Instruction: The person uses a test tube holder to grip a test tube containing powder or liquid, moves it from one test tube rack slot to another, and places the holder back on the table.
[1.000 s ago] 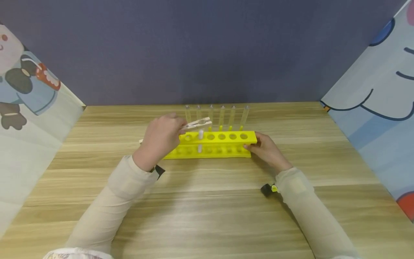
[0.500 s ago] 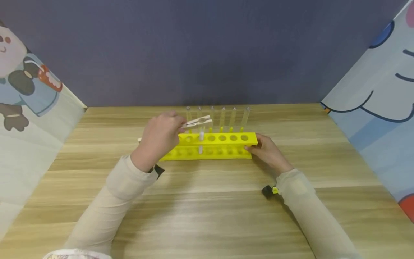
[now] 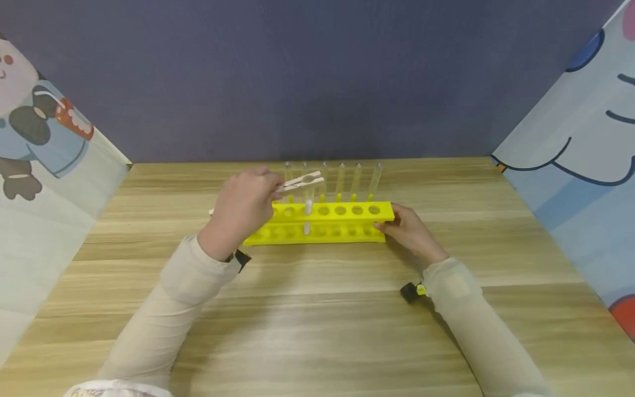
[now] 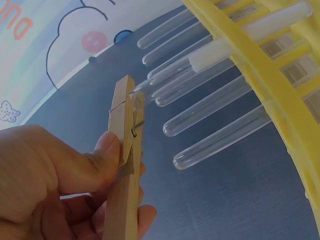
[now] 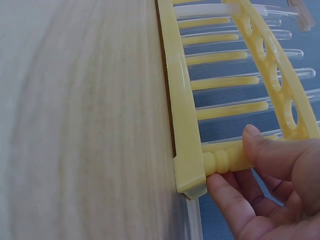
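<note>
My left hand grips a wooden test tube clamp, the thumb pressed on its side in the left wrist view. The clamp's front end is at the upper end of a clear test tube with white contents. That tube stands in a hole of the yellow test tube rack. At the rack's right end, my right hand holds the side post between thumb and fingers. Part of the rack's left end is hidden behind my left hand.
Several clear test tubes stand upside down on yellow pegs along the rack's back. The rack is on a wood-grain table. A dark panel rises behind, with printed sheets at both sides.
My left hand has shifted slightly left, and the clamp's front end has risen a little. The right hand and the rack stay in place.
</note>
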`<state>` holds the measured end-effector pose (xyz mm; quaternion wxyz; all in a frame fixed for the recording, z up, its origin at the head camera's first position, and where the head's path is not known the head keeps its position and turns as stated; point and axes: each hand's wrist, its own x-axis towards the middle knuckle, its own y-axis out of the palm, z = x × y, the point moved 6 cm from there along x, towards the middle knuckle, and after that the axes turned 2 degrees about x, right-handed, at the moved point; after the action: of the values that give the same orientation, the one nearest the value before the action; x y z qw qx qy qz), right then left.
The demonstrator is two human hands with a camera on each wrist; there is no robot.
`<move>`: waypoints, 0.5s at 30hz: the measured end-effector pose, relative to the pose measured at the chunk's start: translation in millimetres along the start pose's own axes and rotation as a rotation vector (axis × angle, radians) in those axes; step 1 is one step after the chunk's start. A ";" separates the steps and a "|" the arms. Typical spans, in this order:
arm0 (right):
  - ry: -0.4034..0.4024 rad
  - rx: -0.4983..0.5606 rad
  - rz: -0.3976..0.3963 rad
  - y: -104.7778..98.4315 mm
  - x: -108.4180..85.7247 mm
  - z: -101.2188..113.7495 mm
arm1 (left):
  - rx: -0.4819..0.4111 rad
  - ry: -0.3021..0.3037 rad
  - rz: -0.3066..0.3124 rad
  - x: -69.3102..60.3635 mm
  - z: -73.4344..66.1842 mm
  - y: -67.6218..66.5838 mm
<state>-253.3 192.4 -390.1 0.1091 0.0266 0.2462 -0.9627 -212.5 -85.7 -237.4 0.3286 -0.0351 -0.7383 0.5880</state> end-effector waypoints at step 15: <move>0.002 -0.005 0.002 0.6 0.1 0.0 | -0.030 -0.062 0.032 -6.3 8.6 -3.3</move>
<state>-253.3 191.8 -390.4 0.1100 0.0274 0.2486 -0.9619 -211.1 -96.7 -238.0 0.2953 -0.0337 -0.7563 0.5828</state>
